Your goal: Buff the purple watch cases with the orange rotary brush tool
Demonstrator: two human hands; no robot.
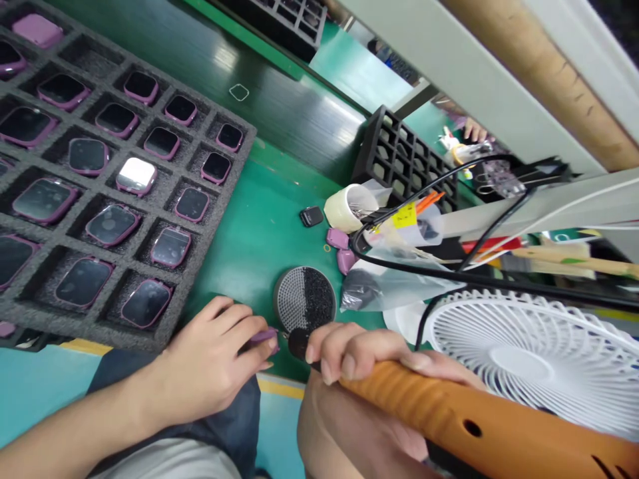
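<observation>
My left hand (pixel 214 362) is closed round a small purple watch case (pixel 263 336), held at the near edge of the green bench (pixel 259 226). My right hand (pixel 359 359) grips an orange electric screwdriver (pixel 449 416), and its black tip (pixel 298 344) touches the purple case. Just beyond the tip lies a round screw dish (pixel 304 299) with a perforated half and a dark half. A grey foam tray (pixel 219 159) at the left holds several purple-rimmed watch bodies (pixel 110 225) with dark screens.
A white desk fan (pixel 529 356) stands at the right, black cables (pixel 439 273) crossing above it. A tape roll (pixel 345 207), plastic bags (pixel 394 283), two loose purple parts (pixel 341 247) and a small black part (pixel 311 216) lie mid-bench. A black grid tray (pixel 399 156) stands behind; another person's hand (pixel 474 130) shows far back.
</observation>
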